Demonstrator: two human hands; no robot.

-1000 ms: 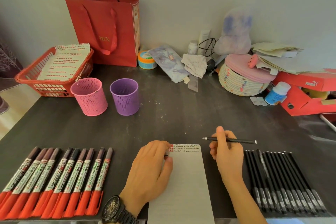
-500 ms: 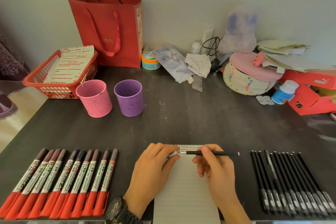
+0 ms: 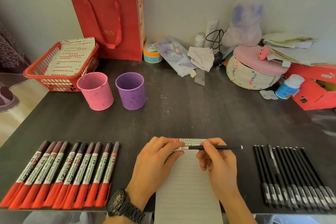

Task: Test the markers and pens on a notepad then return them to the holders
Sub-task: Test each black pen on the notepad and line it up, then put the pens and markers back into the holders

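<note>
Our right hand (image 3: 218, 165) has its grip closed on the black pen (image 3: 227, 148). The pen lies across the far edge of the notepad (image 3: 187, 187), long axis left to right, tip pointing left. Our left hand (image 3: 154, 162) pinches the notepad's far left corner.

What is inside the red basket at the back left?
The red basket holds white sheets with rows of red marks, the top one reaching past its far rim. Whatever lies beneath the sheets is covered.
</note>
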